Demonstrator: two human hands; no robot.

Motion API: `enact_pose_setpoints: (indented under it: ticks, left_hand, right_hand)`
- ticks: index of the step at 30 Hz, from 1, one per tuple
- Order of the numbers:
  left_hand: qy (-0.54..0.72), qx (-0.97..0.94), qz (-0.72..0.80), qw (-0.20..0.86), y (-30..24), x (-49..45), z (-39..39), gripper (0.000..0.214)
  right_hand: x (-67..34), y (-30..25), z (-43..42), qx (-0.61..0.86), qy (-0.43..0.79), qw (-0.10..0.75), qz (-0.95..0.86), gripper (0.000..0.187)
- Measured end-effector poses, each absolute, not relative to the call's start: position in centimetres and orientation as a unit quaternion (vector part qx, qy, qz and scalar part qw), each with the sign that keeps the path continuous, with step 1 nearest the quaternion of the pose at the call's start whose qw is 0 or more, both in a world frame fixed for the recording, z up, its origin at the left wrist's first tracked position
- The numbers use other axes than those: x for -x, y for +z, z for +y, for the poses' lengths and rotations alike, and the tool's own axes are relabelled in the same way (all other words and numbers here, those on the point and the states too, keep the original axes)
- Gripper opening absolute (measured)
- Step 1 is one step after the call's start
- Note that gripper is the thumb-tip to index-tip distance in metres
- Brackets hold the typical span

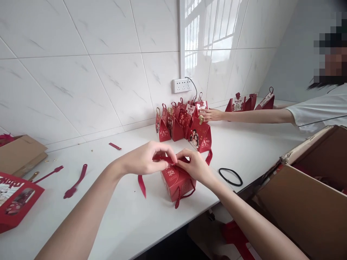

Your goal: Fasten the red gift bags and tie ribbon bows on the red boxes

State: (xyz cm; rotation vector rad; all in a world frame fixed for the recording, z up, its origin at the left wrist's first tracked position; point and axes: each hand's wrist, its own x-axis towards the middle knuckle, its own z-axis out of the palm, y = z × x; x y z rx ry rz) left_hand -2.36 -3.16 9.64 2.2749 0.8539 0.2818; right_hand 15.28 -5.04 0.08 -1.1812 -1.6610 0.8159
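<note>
A small red gift box (173, 184) with pale printing sits on the white table in front of me, its twisted cord handle (187, 196) hanging over the near side. Over its top, my left hand (150, 158) and my right hand (195, 167) meet with fingertips pinched on a red ribbon (141, 186). One ribbon end dangles left of the box; another shows beyond my right hand. My fingers partly cover the ribbon's middle, so whether it is knotted cannot be made out.
Behind stand several red triangular gift boxes (200, 135), one touched by a co-worker's hand (213, 115). Left lie red strap pieces (77, 182), a red windowed box (24, 204) and a cardboard box (24, 153). Right are a black loop (230, 177) and a large open carton (306, 202).
</note>
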Motion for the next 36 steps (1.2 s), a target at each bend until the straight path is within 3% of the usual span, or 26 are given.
enact_pose_setpoints:
  ticks: [6,11,18,26,33,36]
  left_hand:
    - [0.053,-0.901,0.405,0.144,10.2,1.7,-4.3,0.022]
    - [0.041,-0.908,0.411,0.064,10.8,0.6,-4.9,0.019]
    - [0.117,-0.899,0.404,0.120,8.8,0.0,-2.4,0.021]
    - [0.238,-0.816,0.449,0.275,4.2,1.2,-1.9,0.022]
    - [0.408,-0.744,0.440,0.293,2.4,0.7,-2.0,0.032]
    - [0.413,-0.751,0.413,0.309,2.4,0.4,-1.7,0.032]
  right_hand:
    - [-15.2,0.3,-5.1,0.491,0.329,0.450,-0.670,0.012]
    - [-15.0,0.2,-5.0,0.495,0.309,0.451,-0.675,0.011]
    - [-15.4,-0.5,-4.5,0.457,0.334,0.473,-0.675,0.010]
    - [-15.6,-1.1,-4.2,0.410,0.414,0.508,-0.634,0.010]
    - [-15.3,-0.3,-4.2,0.474,0.374,0.461,-0.650,0.010]
    - [-15.1,0.2,-4.0,0.487,0.352,0.432,-0.672,0.012]
